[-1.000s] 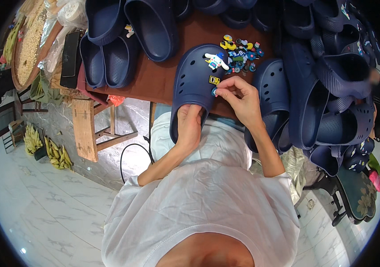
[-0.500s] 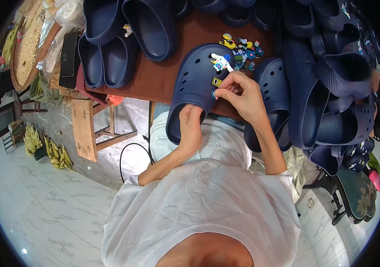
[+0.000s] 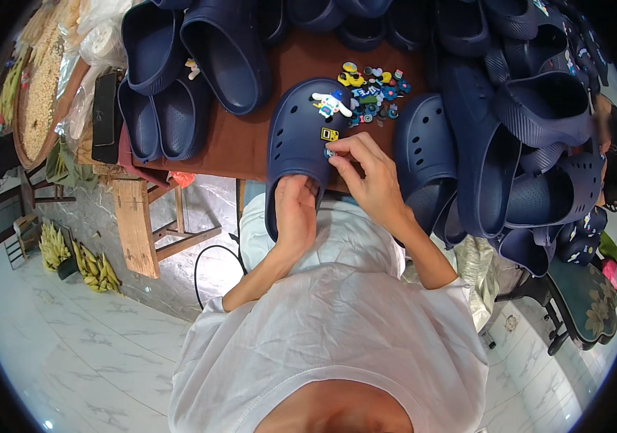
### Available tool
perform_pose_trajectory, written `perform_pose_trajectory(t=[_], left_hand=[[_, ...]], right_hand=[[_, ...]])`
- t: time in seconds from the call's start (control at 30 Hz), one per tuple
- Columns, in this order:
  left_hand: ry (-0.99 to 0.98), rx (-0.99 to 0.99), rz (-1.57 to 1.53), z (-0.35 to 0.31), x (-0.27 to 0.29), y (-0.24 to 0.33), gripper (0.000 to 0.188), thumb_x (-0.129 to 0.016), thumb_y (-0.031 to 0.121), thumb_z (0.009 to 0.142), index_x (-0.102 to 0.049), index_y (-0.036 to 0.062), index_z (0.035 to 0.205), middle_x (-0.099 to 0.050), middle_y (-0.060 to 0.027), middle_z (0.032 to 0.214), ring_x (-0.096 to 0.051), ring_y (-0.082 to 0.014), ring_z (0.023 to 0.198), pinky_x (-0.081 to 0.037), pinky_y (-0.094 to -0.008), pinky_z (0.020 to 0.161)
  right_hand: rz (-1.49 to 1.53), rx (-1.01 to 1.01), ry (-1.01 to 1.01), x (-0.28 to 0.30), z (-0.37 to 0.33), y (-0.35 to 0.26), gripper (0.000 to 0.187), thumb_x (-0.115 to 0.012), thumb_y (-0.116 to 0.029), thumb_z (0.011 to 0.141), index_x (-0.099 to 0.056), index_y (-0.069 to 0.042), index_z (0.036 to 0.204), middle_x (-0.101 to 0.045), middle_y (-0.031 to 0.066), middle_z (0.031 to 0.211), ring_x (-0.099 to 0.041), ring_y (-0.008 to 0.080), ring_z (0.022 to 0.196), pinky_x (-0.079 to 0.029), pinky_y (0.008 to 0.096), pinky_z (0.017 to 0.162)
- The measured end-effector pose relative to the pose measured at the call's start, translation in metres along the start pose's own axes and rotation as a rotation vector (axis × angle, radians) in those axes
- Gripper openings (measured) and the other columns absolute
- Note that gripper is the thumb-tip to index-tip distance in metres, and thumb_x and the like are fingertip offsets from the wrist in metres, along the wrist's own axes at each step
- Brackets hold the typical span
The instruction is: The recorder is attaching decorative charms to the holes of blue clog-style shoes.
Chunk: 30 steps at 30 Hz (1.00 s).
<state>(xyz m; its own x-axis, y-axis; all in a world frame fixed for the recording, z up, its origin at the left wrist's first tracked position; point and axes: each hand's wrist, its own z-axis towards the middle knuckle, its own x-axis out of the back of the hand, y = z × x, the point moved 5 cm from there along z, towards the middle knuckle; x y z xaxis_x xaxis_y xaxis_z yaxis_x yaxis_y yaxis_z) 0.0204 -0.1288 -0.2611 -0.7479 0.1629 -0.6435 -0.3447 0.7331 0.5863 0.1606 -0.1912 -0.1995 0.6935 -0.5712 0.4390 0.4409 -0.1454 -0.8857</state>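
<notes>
A navy clog (image 3: pixel 287 141) lies at the table's near edge, its toe pointing away from me. On its upper sit a white dog-like charm with a blue cap (image 3: pixel 331 105) and a small yellow-and-black charm (image 3: pixel 329 134). My left hand (image 3: pixel 296 216) reaches into the foot opening and holds the clog from within; its fingertips are hidden under the upper. Just below the yellow charm, my right hand (image 3: pixel 370 177) pinches a small round blue charm (image 3: pixel 329 153) against the clog's right side, between thumb and forefinger.
Loose colourful charms (image 3: pixel 373 94) lie in a pile beyond the clog on the brown tabletop (image 3: pixel 240 148). Another navy clog (image 3: pixel 427 141) stands close to my right hand, beside a heap of more clogs (image 3: pixel 539 108). Several clogs (image 3: pixel 225 58) line the far left, near a wooden stool (image 3: pixel 135 227).
The view has shifted slightly, so the table and clogs sit a little further left. My right hand stays at the small blue charm, its fingers slightly rearranged. My left hand remains inside the clog.
</notes>
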Motion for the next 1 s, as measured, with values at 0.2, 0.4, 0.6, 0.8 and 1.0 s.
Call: perform_pose_trajectory(t=[0.2, 0.4, 0.6, 0.8, 1.0], left_hand=[[-0.05, 0.075, -0.186, 0.001, -0.005, 0.008, 0.015, -0.054, 0.017, 0.09, -0.06, 0.0076, 0.1, -0.063, -0.0041, 0.106, -0.056, -0.0172, 0.103, -0.039, -0.0311, 0.096], [-0.111, 0.117, -0.336, 0.0, -0.016, 0.017, 0.019, -0.058, 0.025, 0.09, -0.062, 0.0081, 0.098, -0.063, -0.0043, 0.107, -0.054, -0.0178, 0.104, -0.038, -0.0318, 0.096], [-0.024, 0.213, -0.334, 0.006, -0.013, 0.016, 0.031, -0.057, 0.028, 0.093, -0.061, 0.0048, 0.111, -0.063, -0.0091, 0.125, -0.053, -0.0223, 0.122, -0.036, -0.036, 0.109], [-0.074, 0.186, -0.367, 0.004, -0.012, 0.018, 0.035, -0.056, 0.022, 0.091, -0.057, 0.0, 0.118, -0.063, -0.0102, 0.125, -0.056, -0.0244, 0.121, -0.037, -0.0406, 0.114], [-0.036, 0.163, -0.337, -0.005, -0.015, 0.026, 0.042, -0.055, 0.017, 0.09, -0.052, -0.002, 0.127, -0.061, -0.0123, 0.13, -0.057, -0.0244, 0.12, -0.039, -0.0405, 0.113]], right_hand=[[-0.053, 0.003, -0.088, 0.006, 0.003, -0.003, 0.014, -0.067, -0.01, 0.092, -0.067, -0.005, 0.104, -0.063, 0.012, 0.094, -0.065, 0.0318, 0.084, -0.051, 0.0398, 0.073], [-0.476, 0.032, 0.034, 0.049, 0.039, 0.013, 0.017, -0.064, -0.007, 0.091, -0.066, -0.005, 0.108, -0.063, 0.0153, 0.097, -0.064, 0.0364, 0.089, -0.051, 0.0449, 0.076], [-0.814, 0.088, 0.014, 0.033, 0.06, 0.04, 0.027, -0.063, -0.001, 0.085, -0.066, -0.002, 0.112, -0.065, 0.0182, 0.102, -0.064, 0.0355, 0.095, -0.051, 0.0472, 0.081], [-0.777, 0.009, -0.065, 0.045, 0.057, 0.046, 0.024, -0.063, -0.002, 0.084, -0.069, -0.003, 0.106, -0.067, 0.0166, 0.1, -0.064, 0.0351, 0.095, -0.051, 0.0474, 0.081], [-0.738, 0.064, -0.041, 0.044, 0.066, 0.044, 0.023, -0.061, 0.002, 0.085, -0.069, -0.005, 0.105, -0.066, 0.0154, 0.102, -0.063, 0.0352, 0.097, -0.049, 0.0457, 0.083]])
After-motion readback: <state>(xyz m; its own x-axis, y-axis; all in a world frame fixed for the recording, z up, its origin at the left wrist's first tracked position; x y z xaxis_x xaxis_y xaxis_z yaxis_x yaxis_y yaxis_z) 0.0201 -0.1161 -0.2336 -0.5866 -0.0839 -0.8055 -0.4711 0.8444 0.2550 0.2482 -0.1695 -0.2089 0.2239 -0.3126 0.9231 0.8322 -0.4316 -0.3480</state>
